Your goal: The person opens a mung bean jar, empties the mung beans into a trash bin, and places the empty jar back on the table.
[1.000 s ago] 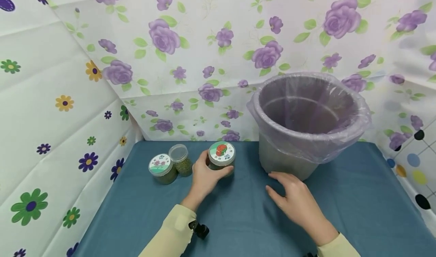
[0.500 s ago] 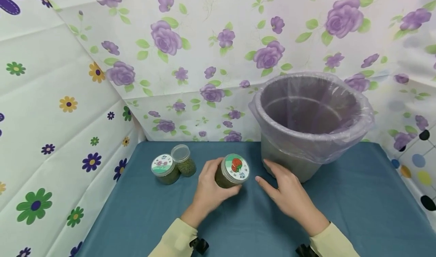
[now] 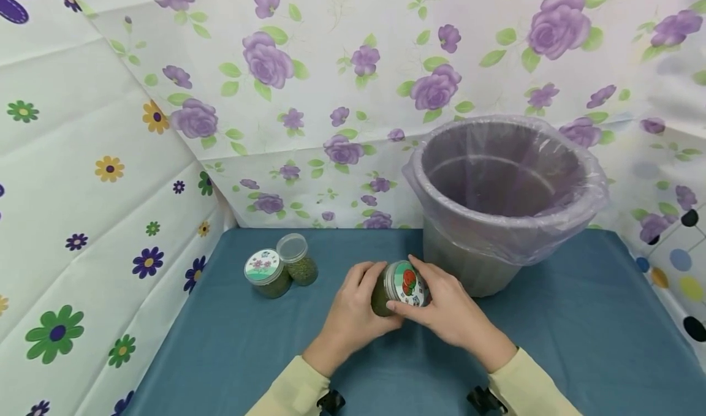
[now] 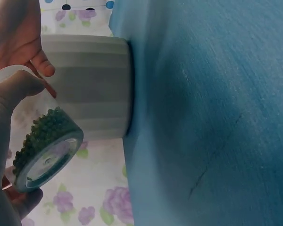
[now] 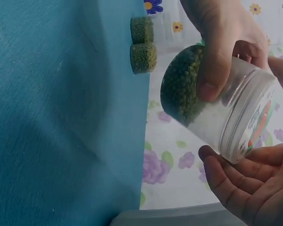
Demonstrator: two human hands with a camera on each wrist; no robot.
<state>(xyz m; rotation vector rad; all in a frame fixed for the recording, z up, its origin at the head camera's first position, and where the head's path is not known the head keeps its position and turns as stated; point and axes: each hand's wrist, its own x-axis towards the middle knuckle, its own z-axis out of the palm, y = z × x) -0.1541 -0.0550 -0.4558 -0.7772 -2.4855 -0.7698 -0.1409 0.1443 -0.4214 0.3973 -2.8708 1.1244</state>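
Observation:
My left hand (image 3: pixel 353 312) holds a clear plastic jar (image 3: pixel 379 294) by its body, tilted so the lid leans right. Green mung beans (image 5: pixel 181 87) have slid to the jar's base side in the right wrist view. The screw lid (image 3: pixel 408 284) carries a white and green label with a red tomato picture. My right hand (image 3: pixel 452 309) grips the lid's rim, thumb in front and fingers behind. Seen from the left wrist, the jar's clear base (image 4: pixel 49 162) faces down above the blue cloth, and the lid is mostly hidden by my left hand.
A wide jar (image 3: pixel 268 273) with a pink-flower lid and a narrower jar (image 3: pixel 298 260) with a plain lid stand together at the back left, both holding green contents. A grey bucket (image 3: pixel 469 263) lined with a translucent purple bag (image 3: pixel 507 235) stands behind my right hand.
My left hand has lifted the tomato-label jar from the back, brought it right and nearer, and tilted it. My right hand has moved left and taken hold of the lid.

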